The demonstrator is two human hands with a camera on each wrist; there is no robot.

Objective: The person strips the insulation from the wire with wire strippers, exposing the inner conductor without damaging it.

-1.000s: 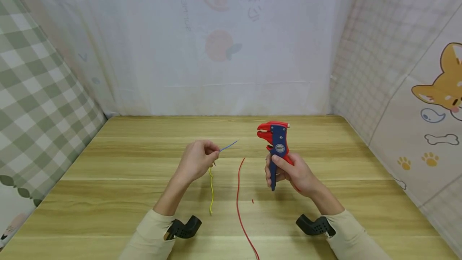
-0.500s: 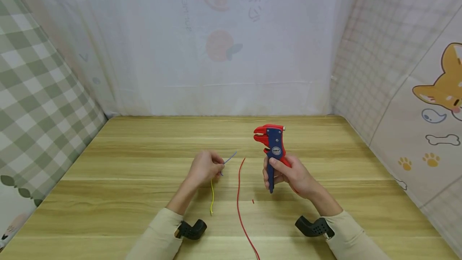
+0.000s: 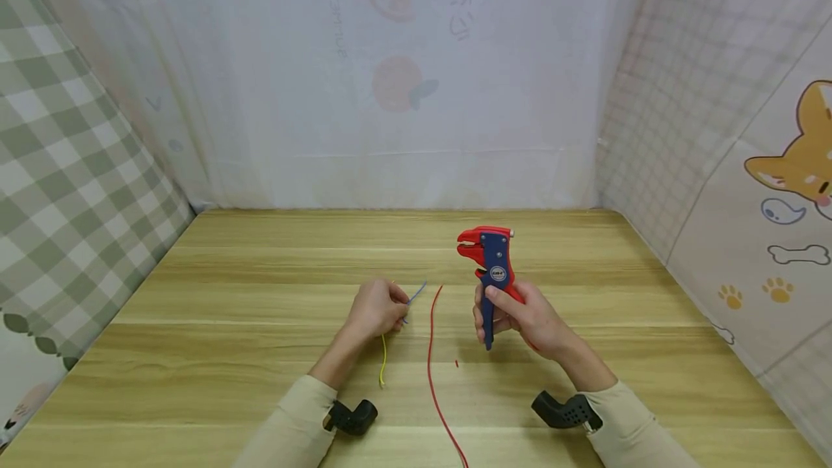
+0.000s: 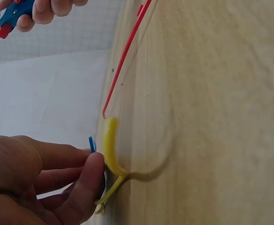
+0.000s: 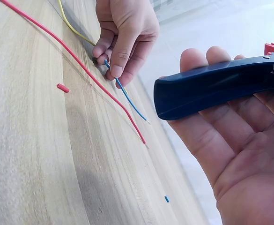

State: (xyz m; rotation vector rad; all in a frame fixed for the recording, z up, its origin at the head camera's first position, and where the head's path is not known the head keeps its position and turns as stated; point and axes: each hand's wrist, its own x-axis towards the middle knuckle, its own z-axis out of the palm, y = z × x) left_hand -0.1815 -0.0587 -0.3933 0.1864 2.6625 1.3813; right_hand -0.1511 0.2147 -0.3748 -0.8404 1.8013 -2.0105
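Near the middle of the table in the head view, my left hand (image 3: 377, 308) pinches a short blue wire (image 3: 418, 292) between thumb and fingers. The right wrist view shows that wire's far end with a thin pale tip. A yellow wire (image 3: 383, 363) runs under or beside the left hand; whether the fingers touch it I cannot tell. My right hand (image 3: 529, 320) grips a red and blue wire stripper (image 3: 496, 255) by its handles, upright above the table. Its jaws point left, apart, with nothing between them.
A long red wire (image 3: 429, 352) lies between the hands and runs to the table's front edge. A small red piece (image 3: 457, 363) lies to its right. The right wrist view also has a tiny blue piece (image 5: 166, 198) on the wooden table (image 3: 260, 381). Cloth walls surround the table.
My left hand has moved down and slightly right with the blue wire, closer to the red wire. The right hand and wire stripper have shifted slightly left and down.
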